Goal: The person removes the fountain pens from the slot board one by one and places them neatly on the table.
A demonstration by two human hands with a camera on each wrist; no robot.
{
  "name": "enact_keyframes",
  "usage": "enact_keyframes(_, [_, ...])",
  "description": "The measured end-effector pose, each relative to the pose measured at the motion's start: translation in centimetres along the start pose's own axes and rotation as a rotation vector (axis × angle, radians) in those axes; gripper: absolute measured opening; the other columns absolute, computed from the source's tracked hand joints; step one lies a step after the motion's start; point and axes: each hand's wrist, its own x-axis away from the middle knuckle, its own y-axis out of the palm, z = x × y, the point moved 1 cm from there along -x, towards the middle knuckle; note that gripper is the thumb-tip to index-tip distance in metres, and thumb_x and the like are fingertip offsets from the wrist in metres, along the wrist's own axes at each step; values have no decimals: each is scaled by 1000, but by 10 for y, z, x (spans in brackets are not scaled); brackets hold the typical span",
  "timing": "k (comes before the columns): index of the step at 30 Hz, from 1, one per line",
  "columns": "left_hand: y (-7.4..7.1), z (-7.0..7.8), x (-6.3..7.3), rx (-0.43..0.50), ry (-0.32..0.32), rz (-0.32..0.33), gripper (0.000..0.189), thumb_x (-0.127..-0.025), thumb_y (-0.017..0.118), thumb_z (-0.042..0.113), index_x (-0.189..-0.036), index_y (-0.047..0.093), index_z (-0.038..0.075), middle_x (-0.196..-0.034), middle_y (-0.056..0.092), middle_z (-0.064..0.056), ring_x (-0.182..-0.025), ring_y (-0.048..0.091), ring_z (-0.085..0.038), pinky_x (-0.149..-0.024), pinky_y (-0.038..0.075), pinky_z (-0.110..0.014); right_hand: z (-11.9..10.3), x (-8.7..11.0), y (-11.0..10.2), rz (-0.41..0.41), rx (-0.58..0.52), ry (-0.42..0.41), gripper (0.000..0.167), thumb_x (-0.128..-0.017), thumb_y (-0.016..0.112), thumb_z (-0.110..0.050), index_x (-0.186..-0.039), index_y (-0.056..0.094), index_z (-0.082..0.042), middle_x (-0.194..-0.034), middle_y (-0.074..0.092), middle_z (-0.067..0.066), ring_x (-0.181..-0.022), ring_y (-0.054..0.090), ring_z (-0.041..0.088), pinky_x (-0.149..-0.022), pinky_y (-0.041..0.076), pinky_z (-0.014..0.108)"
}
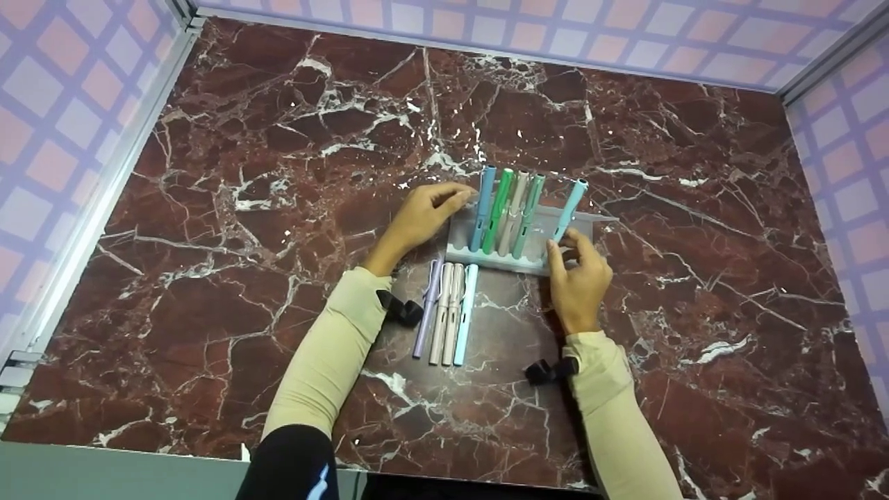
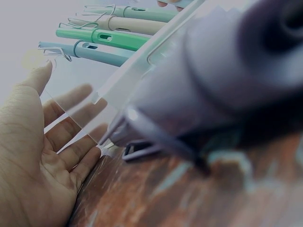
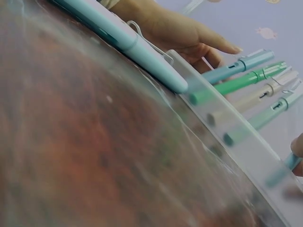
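Observation:
A clear plastic pen stand sits mid-table, tilted back. In its left slots lean a blue pen, a bright green pen, a beige pen and a muted green pen. My right hand pinches the lower part of a light blue pen at the stand's right end. At the stand's back left edge, my left hand holds the clear panel between thumb and fingers; those fingers show through it in the left wrist view.
In front of the stand lie a purple pen, two taupe pens and another light blue pen, side by side. The marbled table is bounded by checkered walls. A black wrist camera hangs close to the purple pen.

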Motion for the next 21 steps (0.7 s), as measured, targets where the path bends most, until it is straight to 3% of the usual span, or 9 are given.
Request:
enact_keyframes(8, [1, -2, 0, 29, 66, -7, 33, -104, 55, 28, -121, 70, 4, -117, 73, -12, -104, 68, -22, -95, 52, -32, 14, -3, -17, 32, -44, 62, 22, -86, 77, -3, -105, 71, 5, -91, 75, 17, -69, 69, 27, -64, 51, 13])
enact_keyframes(12, [1, -3, 0, 34, 80, -5, 32, -104, 55, 26, -121, 70, 2, -116, 73, -14, -105, 68, -23, -95, 52, -32, 26, -6, -31, 55, -43, 97, 21, -87, 76, -2, -105, 70, 6, -92, 75, 19, -70, 66, 21, -64, 50, 13])
enact_keyframes(17, [0, -2, 0, 29, 49, -4, 33, -104, 55, 29, -122, 70, 4, -117, 72, -12, -107, 67, -21, -99, 50, -32, 41, -10, -47, 94, -32, 186, 21, -88, 76, -5, -107, 71, 4, -91, 75, 16, -70, 62, 6, -66, 51, 16])
enact_keyframes(21, [0, -1, 0, 26, 38, -4, 34, -103, 56, 30, -122, 70, 5, -119, 72, -11, -107, 66, -19, -100, 49, -33, 46, -10, -52, 95, -7, 212, 22, -90, 74, -9, -109, 71, 2, -90, 75, 14, -70, 60, 0, -67, 50, 17])
